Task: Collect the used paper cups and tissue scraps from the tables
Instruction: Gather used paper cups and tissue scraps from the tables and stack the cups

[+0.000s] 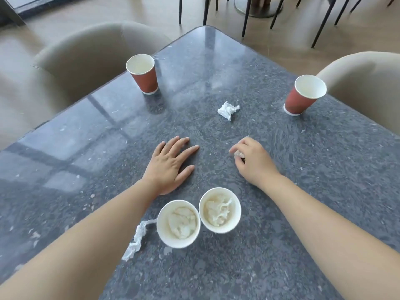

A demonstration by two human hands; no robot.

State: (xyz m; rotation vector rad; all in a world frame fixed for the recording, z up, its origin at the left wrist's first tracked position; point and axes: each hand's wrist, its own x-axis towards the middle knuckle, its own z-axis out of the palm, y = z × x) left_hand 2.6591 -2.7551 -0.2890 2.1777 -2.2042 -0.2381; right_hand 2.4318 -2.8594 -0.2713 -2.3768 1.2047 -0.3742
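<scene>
Grey speckled stone makes up the table (303,191), and a loose crumpled tissue (228,110) lying near its middle serves as the marker for everything else.

Nearest the person, well short of the crumpled tissue and to its left, a twisted tissue strip (136,239) lies flat on the stone. Just to the right of the strip two white-rimmed paper cups stand upright, rims touching: the left near cup (173,243) and the right near cup (236,213). Each holds a wad of tissue.

Between those cups and the crumpled tissue are both hands. The left hand (171,165) lies palm down on the table, fingers straight and spread, holding nothing; it sits nearer than the crumpled tissue and to its left. The right hand (255,161), nearer than the crumpled tissue and slightly to its right, has its fingers curled round a small white tissue wad (238,154), pinching it against the tabletop.

Beyond the crumpled tissue and well to its left stands a red paper cup (144,74), upright and showing a white inside. A second red cup (303,96) stands well to the right of the crumpled tissue, near the table edge.

Farther out, a beige chair (91,53) sits behind the left red cup and another beige chair (363,79) behind the right one.
</scene>
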